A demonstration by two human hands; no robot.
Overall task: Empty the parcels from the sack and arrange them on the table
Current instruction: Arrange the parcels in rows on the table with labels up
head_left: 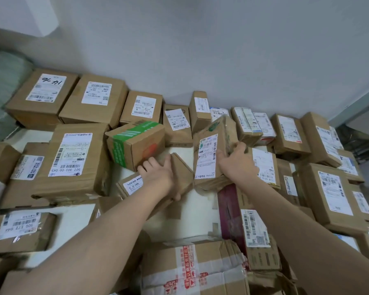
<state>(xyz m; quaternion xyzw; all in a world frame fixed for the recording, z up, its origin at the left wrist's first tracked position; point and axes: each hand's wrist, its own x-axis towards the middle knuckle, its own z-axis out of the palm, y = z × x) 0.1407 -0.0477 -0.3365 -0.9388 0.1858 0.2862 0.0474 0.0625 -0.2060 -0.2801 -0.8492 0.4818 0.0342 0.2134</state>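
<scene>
Many brown cardboard parcels with white labels cover a white table (185,207). My left hand (158,175) grips a small flat brown parcel (182,177) with a "12V4A 48W" label, thumb round its near edge. My right hand (235,159) holds a tall taped parcel (209,154) standing on end and tilted, its label facing me. A box with green tape (134,143) lies just beyond my left hand. The sack is not in view.
A row of boxes (94,99) lines the grey wall at the back. A large box (73,158) sits left; stacked boxes (332,192) fill the right. A dark red parcel (230,211) and a red-taped box (190,267) lie near me.
</scene>
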